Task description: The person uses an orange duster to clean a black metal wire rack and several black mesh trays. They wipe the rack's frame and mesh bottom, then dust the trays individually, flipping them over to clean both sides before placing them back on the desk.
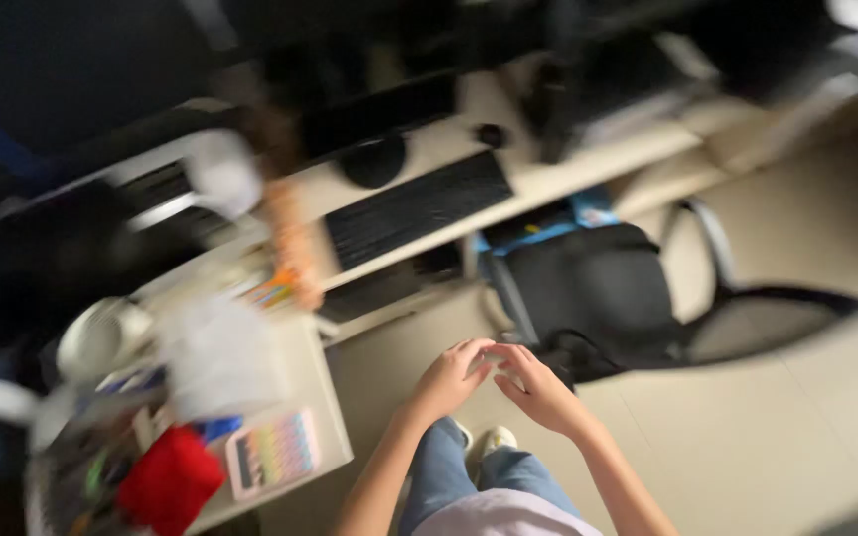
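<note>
The view is blurred by motion. My left hand [449, 377] and my right hand [540, 392] meet in front of me above the floor, fingertips touching each other. The fingers are curled, and the blur hides whether anything small sits between them. Below the hands I see my legs in blue jeans [449, 476] and my pale shoes [489, 439]. A black office chair [598, 293] stands just beyond my right hand.
A long pale desk [548, 177] carries a black keyboard [414, 208] and a round black object [371, 161]. At the left, a cluttered side table [325, 417] holds a pink calculator [272, 452], a red cloth [169, 481] and a white round object [101, 337]. Beige floor [796, 417] lies to the right.
</note>
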